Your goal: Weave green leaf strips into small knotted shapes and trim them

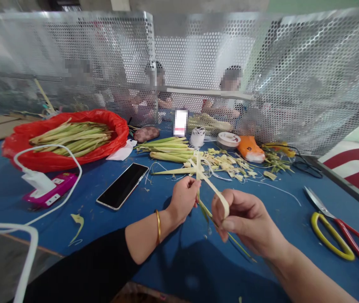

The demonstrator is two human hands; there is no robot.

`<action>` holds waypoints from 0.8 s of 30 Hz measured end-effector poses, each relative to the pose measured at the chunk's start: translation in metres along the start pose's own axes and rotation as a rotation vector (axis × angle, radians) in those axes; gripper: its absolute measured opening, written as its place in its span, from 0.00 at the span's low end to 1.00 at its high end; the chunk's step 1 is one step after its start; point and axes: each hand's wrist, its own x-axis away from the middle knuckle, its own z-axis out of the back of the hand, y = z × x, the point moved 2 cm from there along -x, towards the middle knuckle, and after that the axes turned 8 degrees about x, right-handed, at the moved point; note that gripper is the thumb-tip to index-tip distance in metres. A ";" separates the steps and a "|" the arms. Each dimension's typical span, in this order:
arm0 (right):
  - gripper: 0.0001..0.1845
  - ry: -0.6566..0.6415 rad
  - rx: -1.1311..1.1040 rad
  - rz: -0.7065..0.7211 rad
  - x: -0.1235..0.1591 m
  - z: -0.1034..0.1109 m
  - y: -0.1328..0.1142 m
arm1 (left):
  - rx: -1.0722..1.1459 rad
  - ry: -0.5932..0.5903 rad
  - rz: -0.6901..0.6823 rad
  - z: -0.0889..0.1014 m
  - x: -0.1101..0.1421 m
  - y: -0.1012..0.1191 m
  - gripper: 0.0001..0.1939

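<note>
My left hand (184,198), with a gold bangle at the wrist, pinches a small cross of pale plant strips (198,168) near the middle of the table. A thin green stem hangs from that pinch and slants down to the right, passing below my other hand. My right hand (245,221) is closed, thumb against fingers, on the end of a pale leaf strip (215,191) that runs from the cross and curls at its tip. Behind the cross lie a bundle of green-yellow stalks (167,145) and scattered cut pieces (226,162).
Scissors (334,216) with red and yellow handles lie at right. A phone (122,185), a magenta power strip (53,189) with a white cable, and a red bag (103,155) of stalks are at left. String (197,137) and tape (228,139) stand before a perforated metal screen (195,54); people sit beyond.
</note>
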 end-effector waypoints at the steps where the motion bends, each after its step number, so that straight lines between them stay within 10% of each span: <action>1: 0.13 -0.015 -0.048 -0.014 0.001 0.001 -0.003 | -0.008 0.010 0.010 0.000 -0.001 0.000 0.10; 12: 0.30 0.231 -0.095 0.096 0.009 0.031 -0.035 | 0.015 0.052 0.020 0.004 -0.004 0.006 0.11; 19: 0.10 0.211 0.532 -0.160 -0.023 0.027 0.017 | 0.166 -0.084 0.107 -0.001 0.007 0.010 0.14; 24: 0.15 0.212 0.473 -0.235 -0.026 0.020 0.039 | 0.221 -0.121 0.132 -0.002 0.009 0.008 0.12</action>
